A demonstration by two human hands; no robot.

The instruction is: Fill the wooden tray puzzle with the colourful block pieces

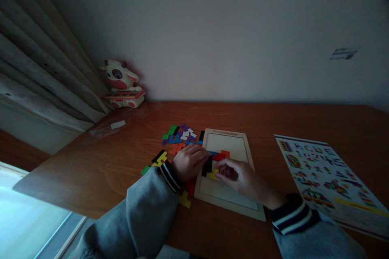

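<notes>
A wooden puzzle frame (227, 203) lies on the brown table, with red, blue, black, orange and yellow pieces inside its left and middle part. My left hand (190, 161) rests over the frame's left edge, fingers together near the blue and black pieces; whatever is under them is hidden. My right hand (240, 174) is above the frame's middle, thumb and forefinger curled at a yellow piece (213, 176). Loose coloured pieces (179, 136) are heaped left of the frame, and another yellow piece (184, 199) lies by its lower left corner.
A printed pattern sheet (331, 178) lies to the right. At the back left stands a cow toy (121, 83) with a keyboard, near a curtain (39, 48). A clear plastic wrapper with a white label (118, 124) lies on the table's left.
</notes>
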